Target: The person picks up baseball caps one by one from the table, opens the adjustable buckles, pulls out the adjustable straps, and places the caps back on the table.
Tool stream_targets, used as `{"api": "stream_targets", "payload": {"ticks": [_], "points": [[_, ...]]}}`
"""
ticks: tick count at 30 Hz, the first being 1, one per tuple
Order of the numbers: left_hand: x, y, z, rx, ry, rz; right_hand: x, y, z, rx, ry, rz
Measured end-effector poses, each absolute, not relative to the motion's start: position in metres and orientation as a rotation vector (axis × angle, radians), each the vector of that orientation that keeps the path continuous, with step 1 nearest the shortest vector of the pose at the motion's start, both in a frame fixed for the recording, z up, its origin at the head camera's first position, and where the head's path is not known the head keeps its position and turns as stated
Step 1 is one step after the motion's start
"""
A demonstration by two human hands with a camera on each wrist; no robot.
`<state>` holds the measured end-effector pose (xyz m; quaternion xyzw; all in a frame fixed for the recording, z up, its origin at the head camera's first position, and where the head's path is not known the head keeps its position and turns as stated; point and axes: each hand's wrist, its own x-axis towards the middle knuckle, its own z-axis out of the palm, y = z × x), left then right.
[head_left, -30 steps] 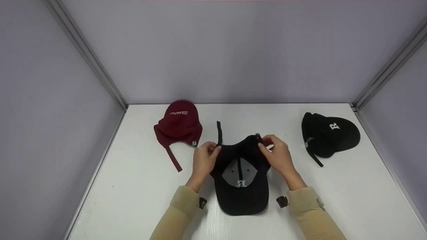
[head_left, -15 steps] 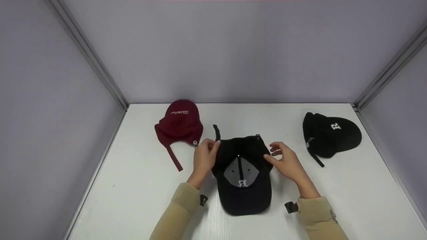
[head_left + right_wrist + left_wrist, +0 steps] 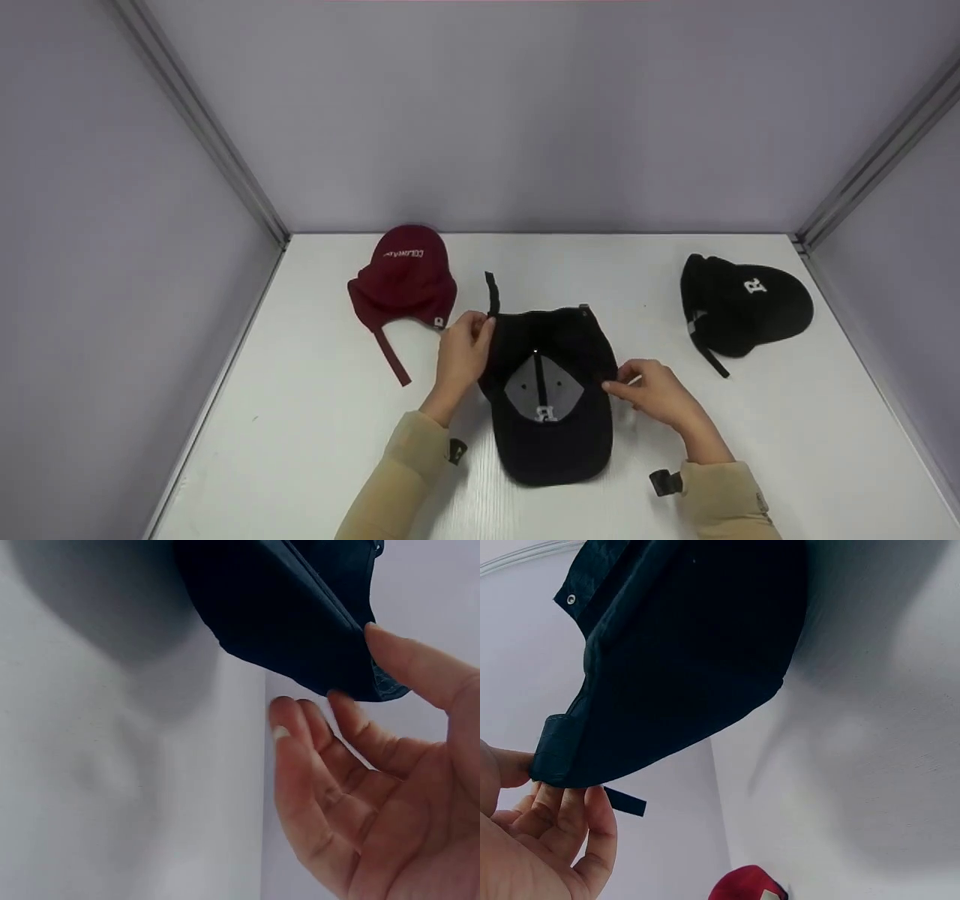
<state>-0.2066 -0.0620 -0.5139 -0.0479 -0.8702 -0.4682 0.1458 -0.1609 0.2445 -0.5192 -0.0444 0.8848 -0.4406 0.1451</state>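
In the head view a black baseball cap (image 3: 551, 454) sits upside down, its brim toward me and its grey inner panel with a white letter showing. My left hand (image 3: 459, 358) pinches the cap's back left corner, where a loose strap (image 3: 492, 291) sticks up. On the opposite side, my right hand (image 3: 664, 396) pinches the edge close to the brim. The left wrist view shows the cap (image 3: 690, 660) gripped between thumb and fingers. In the right wrist view the thumb and index finger meet the edge of the cap (image 3: 277, 630), with the other fingers loosely bent below.
A dark red cap (image 3: 409, 281) with a hanging strap lies at the back left of the white table (image 3: 300, 450). Another black cap (image 3: 750, 307) lies at the back right. Grey panels (image 3: 480, 112) wall in the back and both sides.
My right hand has let go of the cap's back right corner, slid down its side toward me, and now pinches the edge nearer the brim. The left hand keeps its hold.
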Motion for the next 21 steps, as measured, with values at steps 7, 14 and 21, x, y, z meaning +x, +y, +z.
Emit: {"api": "stream_targets", "payload": {"ticks": [7,14,21], "points": [[-0.206,-0.062,-0.509,-0.152,-2.495,-1.349,-0.161,0.246,-0.523,-0.144,2.502,-1.335],[-0.205,-0.061,-0.501,-0.199,-2.47,-1.384,-0.16,0.246,-0.526,-0.142,2.471,-1.389],[-0.202,-0.059,-0.485,-0.274,-2.458,-1.413,-0.159,0.245,-0.523,-0.155,2.45,-1.453]]}}
